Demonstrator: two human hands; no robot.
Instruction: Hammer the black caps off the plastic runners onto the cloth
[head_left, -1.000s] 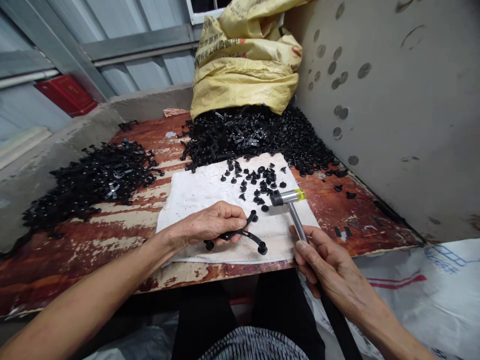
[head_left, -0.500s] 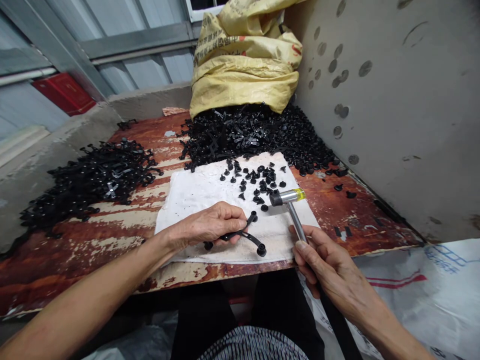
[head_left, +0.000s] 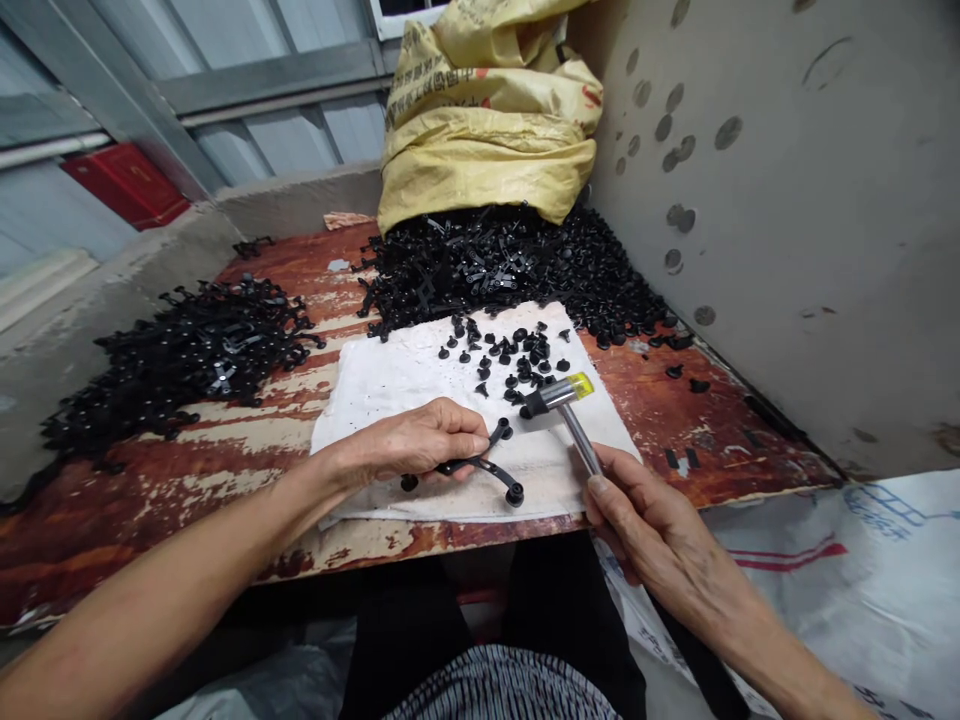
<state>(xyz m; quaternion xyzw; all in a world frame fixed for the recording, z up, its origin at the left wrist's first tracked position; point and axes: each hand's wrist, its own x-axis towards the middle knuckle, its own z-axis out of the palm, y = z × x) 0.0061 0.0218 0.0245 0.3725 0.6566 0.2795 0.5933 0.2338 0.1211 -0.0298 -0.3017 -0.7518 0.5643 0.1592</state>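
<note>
My left hand (head_left: 431, 440) pinches a black X-shaped bracket (head_left: 495, 468) with round knobs at its arm ends, just over the front of a white cloth (head_left: 375, 385). My fingers cover part of the bracket's left side. In my right hand (head_left: 637, 510) is a mallet (head_left: 574, 430), gripped along its metal shaft and black handle. Its head has one black face and one yellow face, and it hangs above the cloth, apart from the bracket. Small black round-headed pegs (head_left: 532, 345) lie scattered on the cloth beyond both hands.
A yellow woven sack (head_left: 487, 160) spills a large heap of black parts (head_left: 480, 265) behind the cloth. Another pile of black brackets (head_left: 202, 350) lies on the left of the worn red tabletop (head_left: 675, 440). A pale panel (head_left: 787, 220) bounds the right side.
The mallet's head has moved slightly left and tilted, its black end dipping. The bracket has shifted a little left and up with my left hand.
</note>
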